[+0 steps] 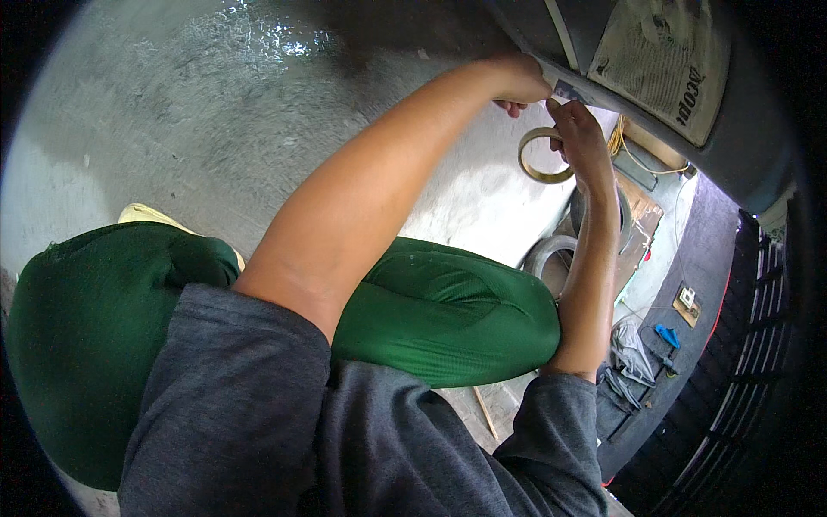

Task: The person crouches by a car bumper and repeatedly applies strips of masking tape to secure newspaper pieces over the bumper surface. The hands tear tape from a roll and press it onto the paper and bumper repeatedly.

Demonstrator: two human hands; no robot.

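A roll of masking tape hangs from my right hand, which is closed on its upper right side. My left hand is closed beside it, fingers curled and fingertips close to my right thumb. Whatever it pinches is hidden or too small to make out. Both hands are up at the lower edge of a dark panel. A sheet of newspaper lies against the panel, with a pale strip along its lower side.
Tyres lie on the floor beyond my right forearm, next to a brown board. Yellow cable hangs near the panel. Farther right are a white socket, a grey cloth, a blue object and dark slats.
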